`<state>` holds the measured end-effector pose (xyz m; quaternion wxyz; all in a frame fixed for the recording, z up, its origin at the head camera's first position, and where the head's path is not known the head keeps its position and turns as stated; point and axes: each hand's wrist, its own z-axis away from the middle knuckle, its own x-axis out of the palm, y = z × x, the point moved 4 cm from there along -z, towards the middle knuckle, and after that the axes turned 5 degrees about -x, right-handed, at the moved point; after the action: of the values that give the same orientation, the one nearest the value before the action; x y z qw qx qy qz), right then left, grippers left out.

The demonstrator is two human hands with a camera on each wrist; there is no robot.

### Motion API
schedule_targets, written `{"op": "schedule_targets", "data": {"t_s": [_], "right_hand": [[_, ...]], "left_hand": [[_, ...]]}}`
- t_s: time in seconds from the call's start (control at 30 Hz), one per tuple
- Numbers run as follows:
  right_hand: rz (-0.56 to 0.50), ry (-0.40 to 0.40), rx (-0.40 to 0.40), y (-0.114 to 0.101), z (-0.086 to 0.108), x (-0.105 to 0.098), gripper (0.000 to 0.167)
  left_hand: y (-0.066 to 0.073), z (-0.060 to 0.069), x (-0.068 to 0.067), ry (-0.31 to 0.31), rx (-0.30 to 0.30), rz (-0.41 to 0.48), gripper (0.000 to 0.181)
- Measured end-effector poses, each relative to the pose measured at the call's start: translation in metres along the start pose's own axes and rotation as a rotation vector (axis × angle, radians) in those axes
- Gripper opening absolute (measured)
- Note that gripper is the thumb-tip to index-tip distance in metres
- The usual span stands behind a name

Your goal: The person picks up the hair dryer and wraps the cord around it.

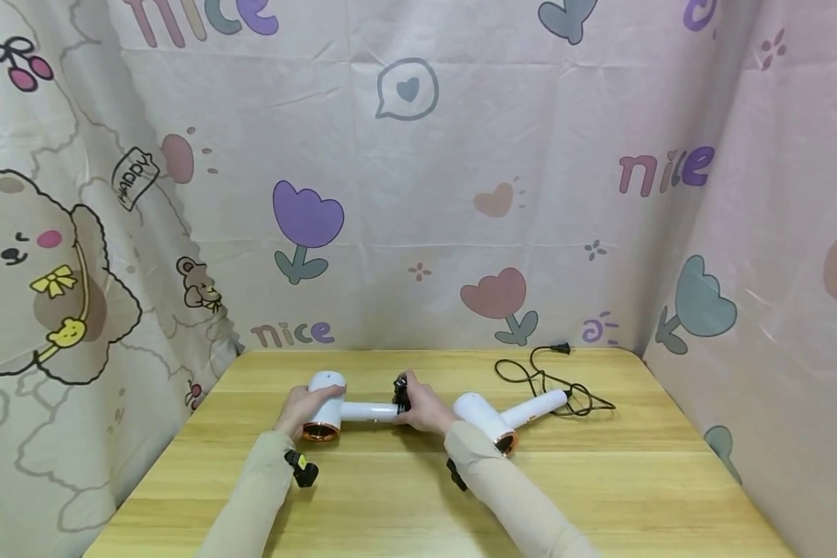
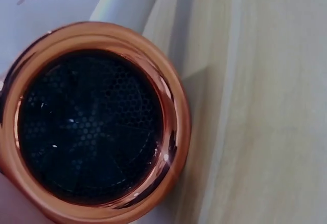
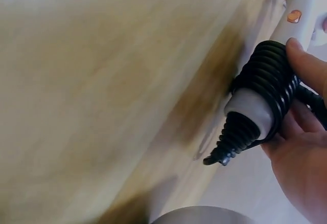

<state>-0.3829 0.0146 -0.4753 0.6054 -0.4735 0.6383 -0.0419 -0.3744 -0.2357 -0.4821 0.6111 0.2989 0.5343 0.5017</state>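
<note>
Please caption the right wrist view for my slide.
Right hand holds black cord coiled around a white hair dryer handle.

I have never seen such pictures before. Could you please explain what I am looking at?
No robot is here: a person works with bare hands, each called a grip. The widest picture comes from a head camera, the other two from wrist cameras. On the light wooden table lies a white, copper-rimmed hair dryer with a loose black cord. The left grip holds the barrel of a similar second dryer; the right grip holds its handle end, where black cable is wound.
</note>
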Motion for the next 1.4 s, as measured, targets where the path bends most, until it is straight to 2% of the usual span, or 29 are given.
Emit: {"op": "schedule_targets", "data": {"t_s": [0.2,0.3,0.43,0.6,0.73,0.87,0.97,1.1,1.23,1.4], "right_hand": [[-0.023,-0.015,0.045,0.001,-0.002,0.004,0.06],[-0.051,-0.025,0.086,0.003,-0.002,0.007,0.061],[-0.092,-0.016,0.14,0.007,-0.002,0.011,0.069],[-0.121,-0.028,0.169,0.009,-0.003,0.011,0.071],[-0.104,-0.076,0.179,0.007,-0.005,0.01,0.064],[-0.134,-0.104,0.209,0.007,-0.006,0.011,0.055],[-0.189,-0.094,0.239,0.008,-0.007,0.011,0.051],[-0.21,-0.082,0.256,0.011,-0.007,0.011,0.051],[-0.185,-0.095,0.248,0.012,-0.007,0.009,0.051],[-0.149,-0.113,0.232,0.011,-0.005,0.006,0.043]], "left_hand": [[0.0,-0.002,-0.004,0.033,-0.012,-0.043,0.077],[0.0,-0.004,-0.006,0.066,-0.02,-0.099,0.077],[0.001,-0.004,-0.008,0.125,-0.001,-0.203,0.075],[0.003,-0.003,-0.008,0.153,0.012,-0.252,0.073],[0.006,-0.004,-0.007,0.166,0.04,-0.284,0.085],[0.008,-0.005,-0.006,0.185,0.064,-0.323,0.094],[0.009,-0.005,-0.006,0.197,0.066,-0.342,0.092],[0.009,-0.004,-0.006,0.199,0.062,-0.353,0.092],[0.008,-0.003,-0.006,0.195,0.042,-0.348,0.093],[0.007,-0.003,-0.008,0.192,0.034,-0.347,0.094]]}}
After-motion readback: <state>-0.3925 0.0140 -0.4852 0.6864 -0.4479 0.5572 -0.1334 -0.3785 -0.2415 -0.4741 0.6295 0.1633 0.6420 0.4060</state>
